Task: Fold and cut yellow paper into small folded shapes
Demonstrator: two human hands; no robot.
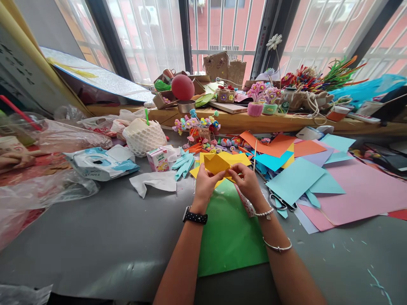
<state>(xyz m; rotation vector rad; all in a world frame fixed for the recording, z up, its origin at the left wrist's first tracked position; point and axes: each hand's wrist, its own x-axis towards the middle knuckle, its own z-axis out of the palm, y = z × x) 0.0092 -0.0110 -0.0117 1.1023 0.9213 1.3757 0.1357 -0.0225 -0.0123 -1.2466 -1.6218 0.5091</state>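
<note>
Both hands hold one folded piece of yellow paper above the table. My left hand pinches its left and lower side, while my right hand grips the right corner between thumb and fingers. Beneath my wrists lies a large green sheet. More yellow paper is spread just behind the folded piece. Close to my right hand, a thin wooden stick stands up at a slant, and scissors lie partly under light blue sheets.
Left of my hands are light blue strips, a small pink box, a tissue and a wet wipe pack. Pink paper covers the right side. Behind stand a flower basket and a crowded wooden sill.
</note>
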